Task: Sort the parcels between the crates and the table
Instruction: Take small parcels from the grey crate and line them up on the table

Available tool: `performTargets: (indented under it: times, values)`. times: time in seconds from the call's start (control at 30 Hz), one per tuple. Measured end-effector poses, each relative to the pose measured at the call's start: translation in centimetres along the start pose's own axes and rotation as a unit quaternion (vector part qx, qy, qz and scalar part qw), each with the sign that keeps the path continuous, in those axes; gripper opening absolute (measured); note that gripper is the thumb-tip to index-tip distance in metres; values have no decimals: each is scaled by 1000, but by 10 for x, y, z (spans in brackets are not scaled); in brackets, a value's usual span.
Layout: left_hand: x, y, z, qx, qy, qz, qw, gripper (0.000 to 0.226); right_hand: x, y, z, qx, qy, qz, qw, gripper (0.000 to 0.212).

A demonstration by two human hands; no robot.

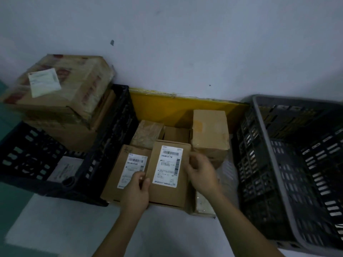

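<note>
Head view, lower centre: left hand [136, 190] and right hand [201, 173] grip opposite edges of a labelled parcel [168, 173], fingers curled onto it. Black crate [111, 145] left, grey crate [278, 164] right.

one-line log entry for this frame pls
phase: pickup | left hand: gripping labelled parcel left edge | right hand: gripping its right edge | grey crate: right, looks empty

grey crate [289, 164] cut off right, label print [168, 166] unreadable
</note>
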State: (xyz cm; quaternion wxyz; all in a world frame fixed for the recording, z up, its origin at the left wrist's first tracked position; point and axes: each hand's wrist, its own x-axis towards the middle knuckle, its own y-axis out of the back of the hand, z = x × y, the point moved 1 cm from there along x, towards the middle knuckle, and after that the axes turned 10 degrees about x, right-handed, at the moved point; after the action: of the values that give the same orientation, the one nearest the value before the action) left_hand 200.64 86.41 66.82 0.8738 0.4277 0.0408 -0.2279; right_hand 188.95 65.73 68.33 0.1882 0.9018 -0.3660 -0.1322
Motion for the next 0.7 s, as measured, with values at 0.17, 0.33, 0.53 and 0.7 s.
performTargets:
  times: [0.17,0.33,0.53,0.7]
  values:
    - [2,-16,6,138,-99,34,985,29,-15,-28,24,-66,12,-112,991,60]
    - [12,-29,18,358,-115,7,927,33,-12,-39,42,-223,1,-136,965,81]
    - [26,-30,31,405,-151,6,902,47,-3,-14,30,-198,49,21,979,34]
    - [46,-30,76,322,-230,-19,918,58,28,40,29,-195,44,238,950,63]
